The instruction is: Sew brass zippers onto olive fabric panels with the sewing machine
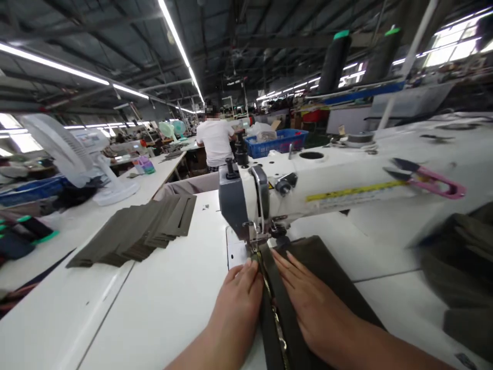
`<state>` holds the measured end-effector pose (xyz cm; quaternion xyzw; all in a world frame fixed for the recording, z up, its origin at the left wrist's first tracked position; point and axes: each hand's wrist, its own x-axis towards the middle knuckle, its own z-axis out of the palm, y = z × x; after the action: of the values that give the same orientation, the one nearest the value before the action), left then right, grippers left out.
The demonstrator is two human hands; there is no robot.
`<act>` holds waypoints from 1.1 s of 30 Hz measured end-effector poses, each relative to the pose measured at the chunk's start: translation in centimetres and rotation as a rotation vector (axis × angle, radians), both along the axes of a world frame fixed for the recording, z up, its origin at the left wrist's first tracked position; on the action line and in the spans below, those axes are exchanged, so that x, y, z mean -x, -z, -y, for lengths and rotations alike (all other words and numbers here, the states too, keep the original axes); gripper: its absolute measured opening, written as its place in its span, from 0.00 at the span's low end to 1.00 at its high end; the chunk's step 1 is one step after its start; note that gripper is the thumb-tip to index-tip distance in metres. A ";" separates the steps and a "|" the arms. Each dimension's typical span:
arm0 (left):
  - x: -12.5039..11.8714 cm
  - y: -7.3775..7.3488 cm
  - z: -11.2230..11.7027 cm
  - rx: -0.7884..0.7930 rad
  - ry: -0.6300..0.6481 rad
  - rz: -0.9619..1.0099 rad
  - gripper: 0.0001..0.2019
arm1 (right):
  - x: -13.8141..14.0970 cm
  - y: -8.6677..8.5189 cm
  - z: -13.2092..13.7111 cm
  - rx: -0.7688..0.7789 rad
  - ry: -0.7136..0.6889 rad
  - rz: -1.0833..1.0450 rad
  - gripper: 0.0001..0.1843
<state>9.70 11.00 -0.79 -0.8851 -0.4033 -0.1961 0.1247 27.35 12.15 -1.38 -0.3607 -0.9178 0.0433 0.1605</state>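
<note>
Olive-green fabric (308,288) with a metal-toothed zipper (269,303) runs along its middle and feeds under the presser foot (254,246) of a white industrial sewing machine (346,190). My left hand (236,298) lies flat on the fabric left of the zipper, fingertips close to the foot. My right hand (311,303) presses flat on the fabric to the right of the zipper. Neither hand closes around anything. The needle area is partly hidden by the machine head.
A stack of olive fabric pieces (131,228) lies on the white table left of the machine. Pink-handled thread snips (427,180) rest on the machine arm. A blurred olive fabric pile (458,262) sits at right. Ahead are a co-worker in a white shirt (214,141), a blue crate (275,143) and a white fan (77,154).
</note>
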 end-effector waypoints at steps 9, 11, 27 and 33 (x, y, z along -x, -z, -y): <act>0.0 0.3 0.2 0.039 -0.033 -0.005 0.13 | -0.1 0.5 0.0 -0.041 0.002 0.040 0.30; 0.0 0.5 0.1 0.024 -0.026 -0.016 0.13 | -0.1 0.6 0.1 -0.045 0.005 0.030 0.30; -0.2 -0.7 -0.2 0.047 0.026 0.016 0.13 | -0.3 -0.3 0.0 -0.001 -0.011 0.000 0.30; -0.1 -0.8 -0.7 0.033 0.052 0.009 0.12 | -0.4 -0.5 -0.4 0.033 -0.010 -0.020 0.27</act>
<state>9.78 11.69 0.04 -0.8963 -0.3840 -0.1966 0.1029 27.73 12.53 -0.85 -0.3584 -0.9170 0.0627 0.1633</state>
